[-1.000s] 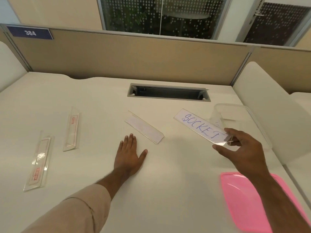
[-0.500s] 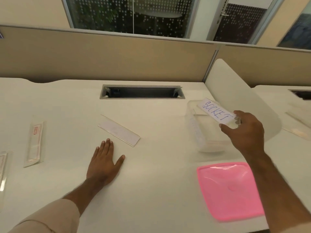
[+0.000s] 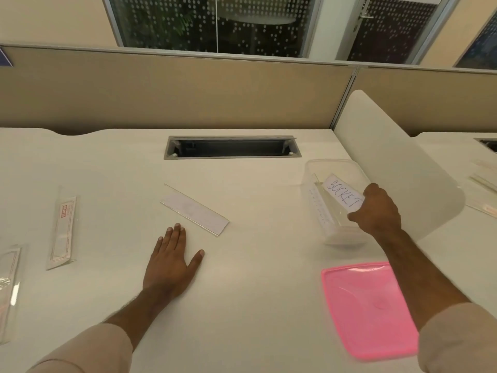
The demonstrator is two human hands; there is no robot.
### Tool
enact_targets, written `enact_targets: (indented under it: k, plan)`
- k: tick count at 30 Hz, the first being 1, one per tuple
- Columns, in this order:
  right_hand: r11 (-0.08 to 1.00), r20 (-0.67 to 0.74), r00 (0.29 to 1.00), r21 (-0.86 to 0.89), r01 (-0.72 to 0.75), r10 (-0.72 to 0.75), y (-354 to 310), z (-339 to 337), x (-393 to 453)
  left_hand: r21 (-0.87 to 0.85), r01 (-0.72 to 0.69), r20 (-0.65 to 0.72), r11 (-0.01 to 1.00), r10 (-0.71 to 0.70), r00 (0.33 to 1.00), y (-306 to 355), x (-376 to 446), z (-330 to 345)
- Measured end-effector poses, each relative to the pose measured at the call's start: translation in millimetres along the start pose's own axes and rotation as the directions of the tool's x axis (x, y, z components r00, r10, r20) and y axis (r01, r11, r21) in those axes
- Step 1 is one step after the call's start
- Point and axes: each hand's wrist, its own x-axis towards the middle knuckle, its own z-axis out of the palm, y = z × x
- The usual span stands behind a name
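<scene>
My right hand point(image 3: 376, 210) pinches a clear sleeve with a white card reading "SOCKET" point(image 3: 341, 193) and holds it inside the open top of a clear plastic container point(image 3: 317, 211) at the right of the white desk point(image 3: 255, 265). My left hand point(image 3: 170, 261) lies flat on the desk, fingers straight, holding nothing. Just beyond its fingertips lies another clear sleeve with a blank white card point(image 3: 195, 210).
A pink lid point(image 3: 365, 308) lies at the front right beside my right forearm. Two clear sleeves with red print, one point(image 3: 63, 227) and another point(image 3: 9, 289), lie at the left. A cable slot point(image 3: 231, 148) opens at the desk's back, with a white divider point(image 3: 390, 162) at the right.
My right hand has carried the SOCKET card rightward and down into the clear container. The view has turned to the right. My left hand stays flat on the desk.
</scene>
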Motion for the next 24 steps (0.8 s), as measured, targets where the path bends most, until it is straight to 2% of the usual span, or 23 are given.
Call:
enact_targets:
  k: [4,8,15,18,20,24]
  plan:
    - [0.986,0.172,0.981,-0.155,-0.064,0.091,-2.6,10.6,11.0,0.004,0.002,-0.001,1.0,-0.002,1.0,0.7,0.5,-0.6]
    - [0.975,0.341,0.926,-0.203,-0.093,0.16,-5.3,13.6,19.8,0.013,0.003,-0.004,1.0,-0.003,1.0,0.0,0.6,-0.5]
    - [0.964,0.429,0.889,-0.262,-0.047,0.16,-8.6,17.9,29.1,0.013,0.004,-0.003,1.0,-0.004,1.0,0.3,0.7,-0.4]
    - [0.959,0.426,0.885,-0.274,-0.07,0.186,-11.8,15.3,28.8,0.014,0.003,-0.004,1.0,-0.003,1.0,0.7,0.3,-1.0]
    - [0.962,0.378,0.908,-0.261,-0.082,0.18,-15.6,12.9,29.0,0.008,0.006,-0.001,1.0,-0.006,1.0,1.1,0.2,-1.4]
    - [0.983,0.092,0.994,-0.177,-0.047,0.064,-33.0,4.7,28.2,0.003,0.01,0.007,1.0,-0.01,1.0,2.6,-0.1,-2.8]
